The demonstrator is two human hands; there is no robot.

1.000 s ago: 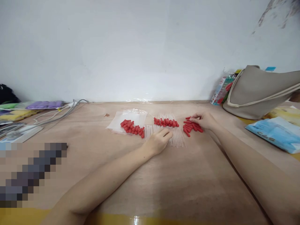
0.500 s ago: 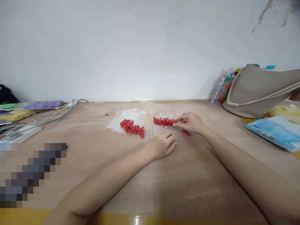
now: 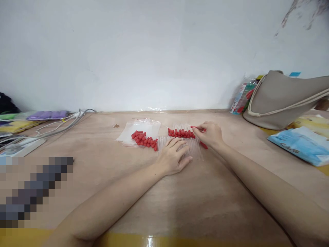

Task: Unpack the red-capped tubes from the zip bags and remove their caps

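Flat over a row of thin clear tubes [image 3: 196,151] lies my left hand [image 3: 174,156], its fingers apart. My right hand [image 3: 209,133] is closed in a pinch on a red rubber bulb [image 3: 192,127] at the right end of the row. A line of red rubber bulbs [image 3: 180,133] runs along the tubes' far ends. Another red bulb [image 3: 203,145] rests just below my right hand. To the left, more red bulbs [image 3: 145,140] lie in a slanting line, partly on a stack of clear plastic bags [image 3: 125,133].
A grey drawstring bag [image 3: 277,99], a clear printed bottle [image 3: 240,97] and a blue tissue pack [image 3: 298,145] stand or lie at the right. Cables [image 3: 69,125], a white power strip [image 3: 25,145] and purple packets [image 3: 47,115] are at the left. A wall closes off the back.
My left hand has shifted slightly left and spread its fingers over the tubes. My right hand has lifted a red bulb slightly away from the row's right end.
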